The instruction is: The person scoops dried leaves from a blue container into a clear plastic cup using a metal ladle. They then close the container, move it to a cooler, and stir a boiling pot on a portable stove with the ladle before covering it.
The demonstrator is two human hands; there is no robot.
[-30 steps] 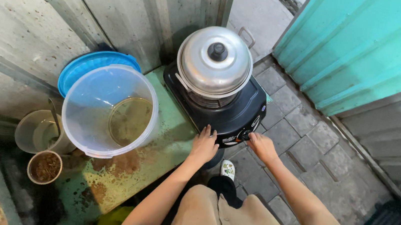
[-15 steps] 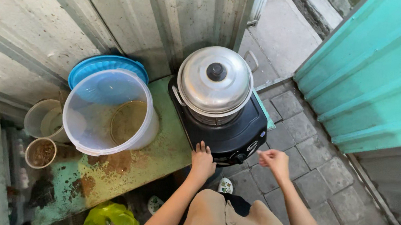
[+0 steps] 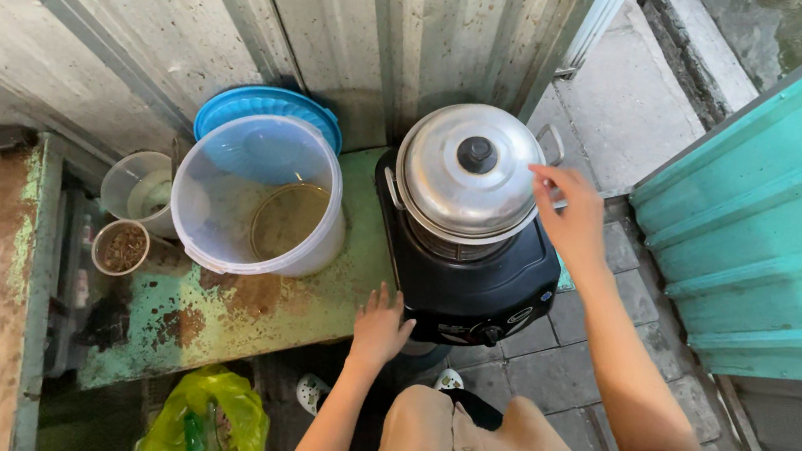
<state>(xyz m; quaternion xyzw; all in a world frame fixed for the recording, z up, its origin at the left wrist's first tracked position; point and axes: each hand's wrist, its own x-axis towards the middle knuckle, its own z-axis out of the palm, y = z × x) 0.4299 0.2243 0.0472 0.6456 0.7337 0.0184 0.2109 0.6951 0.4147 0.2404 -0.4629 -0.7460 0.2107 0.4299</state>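
Hands work at a black stove (image 3: 475,284) set at the centre of the frame, on the right end of a worn green bench (image 3: 239,323). A steel pot (image 3: 459,202) sits on the stove under a domed lid (image 3: 468,168) with a black knob (image 3: 477,153). The right hand (image 3: 573,215), fingers loosely spread and gripping nothing, reaches to the lid's right rim, fingertips at or just over its edge. The left hand (image 3: 381,326), open and flat, rests on the bench's front edge, just beside the stove's lower left corner. Left of the stove stands a clear bucket (image 3: 259,194) holding murky liquid, a blue lid (image 3: 268,110) behind it. Two small cups (image 3: 130,215) stand at far left. A green bag (image 3: 207,425) lies under the bench, lower left
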